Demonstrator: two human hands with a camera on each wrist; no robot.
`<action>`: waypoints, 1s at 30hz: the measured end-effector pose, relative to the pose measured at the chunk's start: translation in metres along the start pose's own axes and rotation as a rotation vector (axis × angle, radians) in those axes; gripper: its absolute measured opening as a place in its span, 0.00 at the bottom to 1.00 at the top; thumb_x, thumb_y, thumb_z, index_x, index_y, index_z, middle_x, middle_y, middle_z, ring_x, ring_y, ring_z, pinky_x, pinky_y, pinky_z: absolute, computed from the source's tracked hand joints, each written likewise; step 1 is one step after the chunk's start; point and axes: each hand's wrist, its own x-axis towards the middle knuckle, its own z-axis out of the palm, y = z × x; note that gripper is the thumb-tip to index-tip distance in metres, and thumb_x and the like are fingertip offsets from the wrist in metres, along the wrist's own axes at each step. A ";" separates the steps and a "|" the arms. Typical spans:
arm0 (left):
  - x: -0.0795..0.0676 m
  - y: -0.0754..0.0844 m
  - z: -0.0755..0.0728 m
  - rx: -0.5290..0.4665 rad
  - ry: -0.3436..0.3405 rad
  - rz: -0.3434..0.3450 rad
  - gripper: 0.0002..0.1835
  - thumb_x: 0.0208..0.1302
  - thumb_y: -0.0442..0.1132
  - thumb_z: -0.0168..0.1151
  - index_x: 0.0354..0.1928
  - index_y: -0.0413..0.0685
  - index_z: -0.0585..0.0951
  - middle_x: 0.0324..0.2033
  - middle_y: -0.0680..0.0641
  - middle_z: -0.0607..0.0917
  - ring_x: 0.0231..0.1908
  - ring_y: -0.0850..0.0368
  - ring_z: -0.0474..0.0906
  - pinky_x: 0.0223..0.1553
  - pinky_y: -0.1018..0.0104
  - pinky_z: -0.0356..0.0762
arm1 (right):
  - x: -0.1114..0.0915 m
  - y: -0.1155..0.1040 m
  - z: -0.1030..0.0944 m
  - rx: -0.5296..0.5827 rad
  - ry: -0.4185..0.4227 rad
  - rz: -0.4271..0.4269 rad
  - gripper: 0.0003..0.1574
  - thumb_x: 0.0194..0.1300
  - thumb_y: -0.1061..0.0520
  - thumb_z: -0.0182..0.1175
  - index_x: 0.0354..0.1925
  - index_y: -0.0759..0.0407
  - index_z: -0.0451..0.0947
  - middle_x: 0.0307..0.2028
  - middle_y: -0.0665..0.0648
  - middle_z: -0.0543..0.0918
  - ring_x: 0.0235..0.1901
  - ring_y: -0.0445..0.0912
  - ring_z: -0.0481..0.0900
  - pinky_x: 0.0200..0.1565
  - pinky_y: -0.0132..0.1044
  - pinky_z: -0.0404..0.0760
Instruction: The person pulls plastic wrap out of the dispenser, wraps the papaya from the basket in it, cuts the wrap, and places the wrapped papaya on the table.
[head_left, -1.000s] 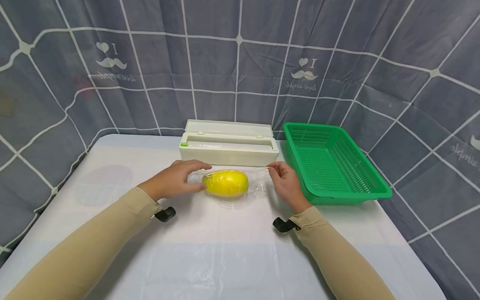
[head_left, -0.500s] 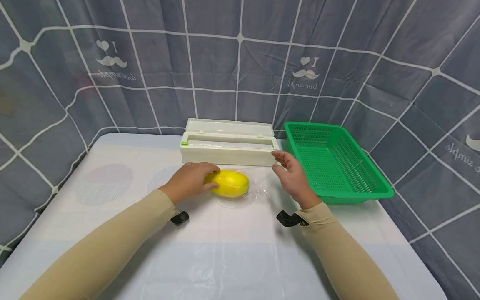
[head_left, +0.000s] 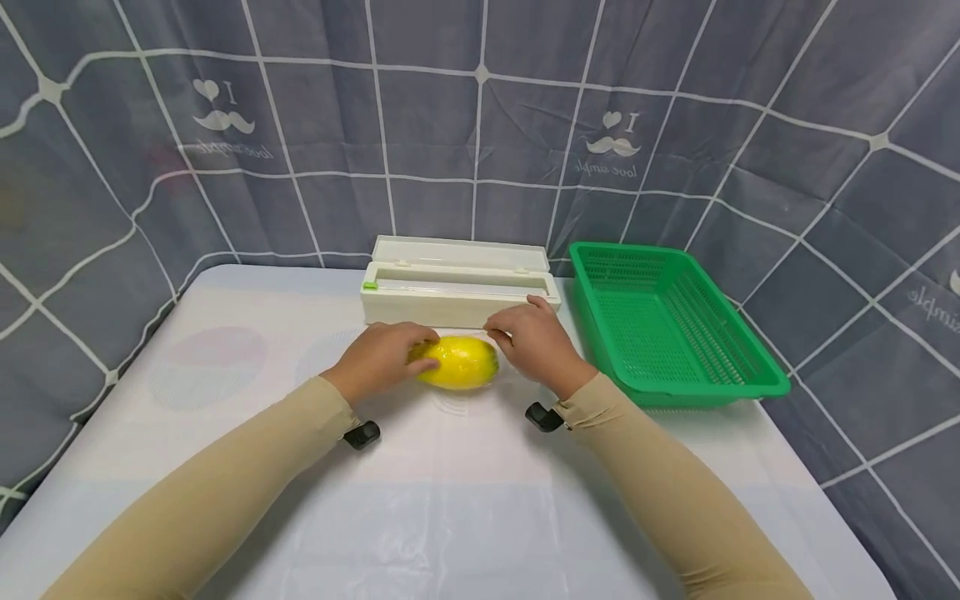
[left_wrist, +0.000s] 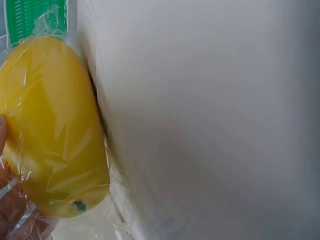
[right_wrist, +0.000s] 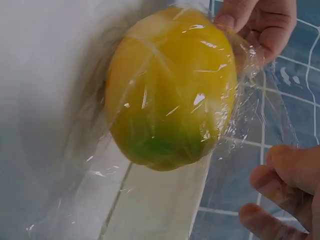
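Observation:
A yellow oblong fruit (head_left: 462, 365), green at one end (right_wrist: 165, 145), lies on the table inside clear cling film (right_wrist: 245, 122); its exact kind is unclear. My left hand (head_left: 384, 357) holds the fruit's left end through the film, thumb on the near side and fingers on the far side. Just beyond the right end, my right hand (head_left: 538, 343) pinches an edge of the film between thumb and fingers. In the right wrist view the film stretches from the fruit to those fingers. Loose film bunches past the far end in the left wrist view.
Behind the fruit stands a white cling film box (head_left: 442, 312), its lid (head_left: 461, 252) raised and a roll inside. A green plastic basket (head_left: 675, 333) sits to the right. A grey checked curtain (head_left: 420, 125) hangs behind the white-covered table (head_left: 450, 525).
My left hand has shifted right and taken hold of the fruit's end. After letting the film's right part drop, my right hand has come leftward to the fruit and pinches film there.

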 end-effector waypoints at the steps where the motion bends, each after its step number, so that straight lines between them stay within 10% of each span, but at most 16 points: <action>1: 0.000 0.001 0.000 0.001 -0.001 -0.002 0.23 0.69 0.52 0.71 0.60 0.49 0.85 0.55 0.47 0.89 0.54 0.48 0.86 0.62 0.44 0.77 | 0.001 0.000 0.000 0.017 0.013 0.003 0.10 0.74 0.57 0.65 0.50 0.53 0.90 0.48 0.49 0.92 0.54 0.48 0.88 0.77 0.59 0.61; 13: 0.000 0.003 0.001 0.013 0.030 -0.015 0.16 0.68 0.52 0.72 0.47 0.50 0.82 0.31 0.53 0.85 0.28 0.54 0.74 0.42 0.54 0.76 | -0.013 -0.008 0.009 0.137 0.025 0.039 0.11 0.75 0.56 0.63 0.49 0.56 0.89 0.48 0.54 0.92 0.50 0.51 0.89 0.57 0.47 0.85; 30: -0.003 -0.003 0.001 -0.101 0.015 0.024 0.11 0.70 0.49 0.71 0.35 0.55 0.79 0.34 0.55 0.86 0.32 0.55 0.77 0.39 0.58 0.76 | -0.020 -0.006 0.038 0.072 0.114 0.031 0.04 0.71 0.59 0.68 0.42 0.59 0.87 0.44 0.56 0.92 0.45 0.50 0.90 0.50 0.44 0.88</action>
